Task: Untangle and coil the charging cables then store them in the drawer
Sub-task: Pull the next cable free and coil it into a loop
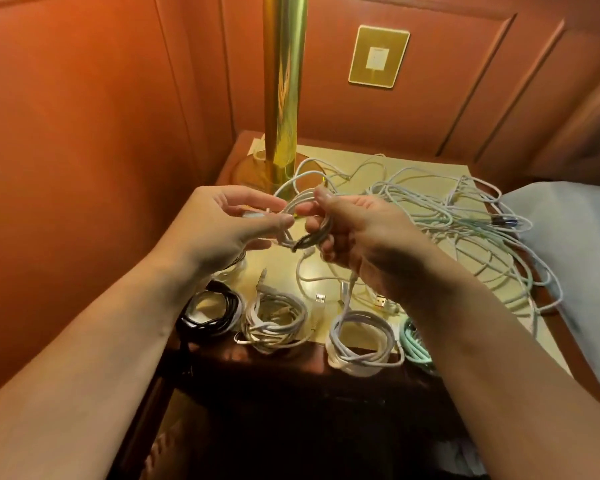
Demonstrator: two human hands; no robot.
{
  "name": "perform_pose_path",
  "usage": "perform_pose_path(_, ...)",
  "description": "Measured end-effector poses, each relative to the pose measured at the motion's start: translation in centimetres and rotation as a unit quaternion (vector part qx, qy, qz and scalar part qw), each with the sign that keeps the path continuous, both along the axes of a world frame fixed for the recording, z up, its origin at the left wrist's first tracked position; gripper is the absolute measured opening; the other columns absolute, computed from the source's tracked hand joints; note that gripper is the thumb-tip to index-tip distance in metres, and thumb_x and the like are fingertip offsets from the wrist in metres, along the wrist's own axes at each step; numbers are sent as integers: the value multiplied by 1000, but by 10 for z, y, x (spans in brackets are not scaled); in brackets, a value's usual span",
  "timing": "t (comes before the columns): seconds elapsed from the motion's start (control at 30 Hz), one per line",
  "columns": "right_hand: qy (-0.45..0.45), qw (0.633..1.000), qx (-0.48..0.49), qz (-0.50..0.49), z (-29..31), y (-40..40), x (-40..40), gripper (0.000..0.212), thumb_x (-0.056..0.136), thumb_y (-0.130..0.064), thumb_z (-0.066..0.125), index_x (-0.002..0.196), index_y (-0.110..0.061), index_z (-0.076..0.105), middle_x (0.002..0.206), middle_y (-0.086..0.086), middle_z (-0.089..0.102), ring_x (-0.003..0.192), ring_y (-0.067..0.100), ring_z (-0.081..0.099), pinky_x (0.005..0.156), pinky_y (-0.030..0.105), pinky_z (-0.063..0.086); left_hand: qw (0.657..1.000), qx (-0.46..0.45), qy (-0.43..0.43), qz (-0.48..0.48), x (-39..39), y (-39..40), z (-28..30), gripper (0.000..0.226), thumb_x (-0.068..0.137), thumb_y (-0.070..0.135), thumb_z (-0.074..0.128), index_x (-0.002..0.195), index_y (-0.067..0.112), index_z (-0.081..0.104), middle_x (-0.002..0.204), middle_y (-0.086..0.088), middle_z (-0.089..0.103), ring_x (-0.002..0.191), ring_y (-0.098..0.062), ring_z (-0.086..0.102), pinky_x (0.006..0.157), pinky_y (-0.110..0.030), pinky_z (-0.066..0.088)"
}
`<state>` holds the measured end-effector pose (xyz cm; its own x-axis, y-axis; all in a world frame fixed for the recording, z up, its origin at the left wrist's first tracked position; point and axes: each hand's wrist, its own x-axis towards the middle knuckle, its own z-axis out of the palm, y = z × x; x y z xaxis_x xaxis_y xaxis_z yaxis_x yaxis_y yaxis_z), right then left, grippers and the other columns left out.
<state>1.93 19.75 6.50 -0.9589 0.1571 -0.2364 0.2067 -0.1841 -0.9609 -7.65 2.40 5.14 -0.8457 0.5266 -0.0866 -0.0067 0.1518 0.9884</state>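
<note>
Above the tabletop point(284, 268), both hands clamp a half-wound white cable point(303, 221): left hand point(232, 223) pinching, right hand point(354, 233) apparently holding the loops. Its tail trails into the tangle point(465, 216); pulling could tighten knots or spring the coil.

So the lamp pole point(284, 98) stands at the nightstand's point(326, 154) back left. The tangled cables point(465, 216) sprawl to its right, and four coiled cables point(281, 320) line the front edge before it.
</note>
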Motion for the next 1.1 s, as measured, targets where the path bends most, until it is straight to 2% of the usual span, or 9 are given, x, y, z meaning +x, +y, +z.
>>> perform_pose_path(0.1,7,998,62,13,-1,-5,-3,40,107,-34,53,103,-2,75,79,5,72,61,15,57,59,23,48,1000,0,-10,2,-4,-3,1,34,66,15,85,100,11,79,91,-13,78,83,-24,77,67,-27,61)
perform_pose_path(0.17,5,976,218,-7,-3,-8,-3,50,105,-47,54,95,-3,76,83,11,74,66,24,65,66,38,54,1000,-23,11,17,-10,-8,2,27,72,11,86,98,12,80,87,-12,79,81,-24,77,68,-26,61)
perform_pose_path(0.27,5,872,489,-7,0,-9,2,52,100,-59,54,77,-15,70,72,1,68,65,17,61,66,38,53,993,-68,72,66,-22,-21,0,20,74,13,89,92,18,81,79,-6,78,73,-20,74,66,-27,60)
perform_pose_path(0.4,-7,800,583,140,4,-25,13,55,85,-72,65,103,-21,77,96,-5,74,84,11,67,75,35,59,955,-193,190,119,-29,-24,-11,16,73,26,93,83,29,81,80,6,74,74,-12,66,62,-27,48)
perform_pose_path(0.53,-3,723,655,218,-11,-43,15,63,73,-84,67,77,-22,62,73,-6,60,71,13,51,77,38,43,935,-235,247,95,-22,-10,-17,12,76,30,88,84,32,80,89,8,72,84,-11,65,70,-31,55)
perform_pose_path(0.77,1,706,663,249,-10,-46,18,60,74,-80,71,70,-27,44,72,-8,50,80,20,47,92,49,33,905,-328,269,34,-21,-3,-23,7,73,37,83,71,35,76,82,13,69,87,-18,64,77,-38,55)
perform_pose_path(0.87,-3,708,659,253,-10,-42,19,63,72,-87,65,82,-25,61,80,-9,60,89,18,55,96,50,32,885,-362,291,25,-21,-2,-21,9,71,42,82,69,37,74,79,15,68,89,-17,61,83,-41,53)
perform_pose_path(0.93,-9,744,636,204,-5,-35,18,68,80,-87,55,97,-24,73,88,-10,67,93,13,60,102,51,34,872,-380,307,26,-20,-2,-20,11,70,45,81,70,38,73,79,16,67,95,-19,57,89,-44,50)
perform_pose_path(1.1,-23,762,639,99,2,-2,16,34,95,-58,64,98,-27,76,79,-13,63,83,10,59,101,47,49,867,-404,291,7,-21,0,-21,24,74,59,79,76,36,70,88,16,62,103,-21,54,93,-46,48)
